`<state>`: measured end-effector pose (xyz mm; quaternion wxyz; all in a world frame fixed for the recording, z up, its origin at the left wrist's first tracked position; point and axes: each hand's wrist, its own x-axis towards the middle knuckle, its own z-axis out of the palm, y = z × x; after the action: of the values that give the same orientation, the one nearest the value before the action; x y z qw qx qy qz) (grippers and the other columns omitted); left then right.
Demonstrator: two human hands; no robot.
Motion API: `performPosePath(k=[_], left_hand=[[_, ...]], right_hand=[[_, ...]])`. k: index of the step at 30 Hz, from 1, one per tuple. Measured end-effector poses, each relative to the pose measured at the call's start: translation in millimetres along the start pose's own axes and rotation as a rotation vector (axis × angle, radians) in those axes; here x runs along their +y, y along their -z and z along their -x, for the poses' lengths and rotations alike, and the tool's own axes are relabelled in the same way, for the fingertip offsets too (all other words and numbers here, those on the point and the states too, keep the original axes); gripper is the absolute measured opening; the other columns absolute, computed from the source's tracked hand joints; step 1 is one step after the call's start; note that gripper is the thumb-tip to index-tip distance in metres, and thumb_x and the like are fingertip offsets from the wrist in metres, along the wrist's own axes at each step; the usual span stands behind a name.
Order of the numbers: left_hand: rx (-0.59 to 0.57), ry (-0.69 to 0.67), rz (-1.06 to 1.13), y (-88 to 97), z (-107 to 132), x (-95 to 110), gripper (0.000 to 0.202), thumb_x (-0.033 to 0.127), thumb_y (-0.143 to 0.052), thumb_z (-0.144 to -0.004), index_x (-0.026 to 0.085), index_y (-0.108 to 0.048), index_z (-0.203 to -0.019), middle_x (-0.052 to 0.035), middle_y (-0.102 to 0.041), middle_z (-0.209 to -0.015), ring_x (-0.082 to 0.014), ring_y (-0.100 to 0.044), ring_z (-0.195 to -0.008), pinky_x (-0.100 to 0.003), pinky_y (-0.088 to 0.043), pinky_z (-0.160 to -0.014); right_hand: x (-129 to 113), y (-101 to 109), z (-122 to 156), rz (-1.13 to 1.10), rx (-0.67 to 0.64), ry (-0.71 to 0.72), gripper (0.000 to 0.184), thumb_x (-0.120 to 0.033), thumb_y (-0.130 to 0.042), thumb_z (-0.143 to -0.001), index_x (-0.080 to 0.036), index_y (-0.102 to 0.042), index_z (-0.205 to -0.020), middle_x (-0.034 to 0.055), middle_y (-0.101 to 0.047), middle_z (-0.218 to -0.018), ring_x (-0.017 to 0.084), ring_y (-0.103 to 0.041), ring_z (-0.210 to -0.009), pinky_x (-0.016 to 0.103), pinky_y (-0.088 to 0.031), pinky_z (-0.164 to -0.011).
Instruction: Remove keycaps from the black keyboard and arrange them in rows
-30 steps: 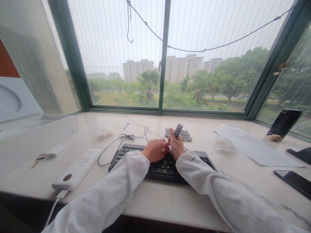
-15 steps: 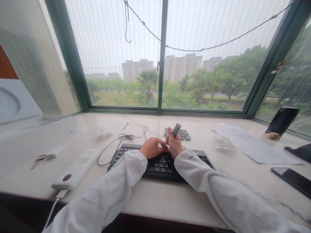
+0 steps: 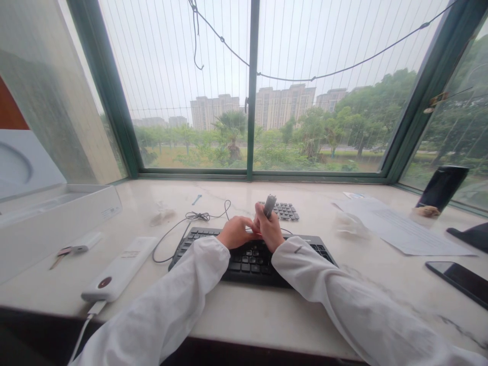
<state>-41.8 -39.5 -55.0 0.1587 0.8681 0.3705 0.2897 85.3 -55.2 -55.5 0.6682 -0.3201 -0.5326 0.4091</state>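
Observation:
A black keyboard [image 3: 244, 267] lies in front of me, with some keys in its middle looking different from the rest. My right hand [image 3: 270, 231] is closed around a small grey handheld tool [image 3: 270, 204], whose jagged end points up and away; its lower end is hidden by my fingers. Beside it, my left hand [image 3: 237, 231] rests over the upper middle of the keyboard, fingers bent together and touching the right hand. What those fingertips hold, if anything, is hidden. Just behind the hands, loose black keycaps [image 3: 288, 211] are laid out in rows.
A bundled cable [image 3: 200, 216] lies behind the keyboard, near a small blue strip [image 3: 196, 199]. To the left are a white power bank [image 3: 122, 267], a key [image 3: 59, 259] and a white box [image 3: 57, 218]. Papers [image 3: 392, 229], crumpled plastic [image 3: 351, 225] and a phone [image 3: 461, 279] lie right.
My right hand has tilted the grey tool more upright and shifted slightly left. The left hand stays nearly in place against it.

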Motion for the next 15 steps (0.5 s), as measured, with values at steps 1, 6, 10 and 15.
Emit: performPosePath(k=[1, 6, 10, 15], left_hand=[[-0.003, -0.008, 0.005, 0.6, 0, 1, 0.019, 0.04, -0.067, -0.077, 0.024, -0.076, -0.081, 0.0016, -0.074, -0.086, -0.0139, -0.064, -0.077, -0.022, -0.045, -0.072], [-0.011, -0.004, -0.054, 2.5, 1, 5, 0.019, 0.043, -0.069, -0.076, 0.026, -0.076, -0.081, 0.0021, -0.073, -0.086, -0.0139, -0.064, -0.078, -0.022, -0.043, -0.069], [0.004, -0.037, -0.109, 2.2, 2, 8, 0.02, 0.046, -0.069, -0.077, 0.029, -0.076, -0.084, 0.0027, -0.072, -0.089, -0.0138, -0.063, -0.079, -0.022, -0.043, -0.069], [-0.004, -0.033, 0.023, -1.5, 1, 16, 0.027, 0.047, -0.065, -0.08, 0.024, -0.075, -0.088, 0.0001, -0.073, -0.087, -0.0128, -0.06, -0.071, -0.022, -0.044, -0.067]], right_hand=[[-1, 0, 0, -0.01, 0.024, -0.006, 0.052, -0.059, -0.06, -0.079, -0.02, -0.039, -0.05, -0.0071, -0.032, -0.043, 0.007, -0.031, -0.039, 0.023, -0.025, -0.039], [-8, 3, -6, -0.183, 0.167, -0.075, 0.052, -0.057, -0.062, -0.078, -0.021, -0.035, -0.053, -0.009, -0.026, -0.043, 0.005, -0.021, -0.037, 0.023, -0.018, -0.036], [-16, 13, -12, -0.323, 0.232, -0.128, 0.055, -0.06, -0.062, -0.077, -0.022, -0.03, -0.054, -0.0098, -0.023, -0.043, 0.005, -0.017, -0.037, 0.022, -0.014, -0.035], [-26, 26, -17, -0.392, 0.165, -0.177, 0.055, -0.069, -0.052, -0.079, -0.022, -0.032, -0.059, -0.0097, -0.024, -0.042, 0.006, -0.019, -0.037, 0.021, -0.019, -0.036]])
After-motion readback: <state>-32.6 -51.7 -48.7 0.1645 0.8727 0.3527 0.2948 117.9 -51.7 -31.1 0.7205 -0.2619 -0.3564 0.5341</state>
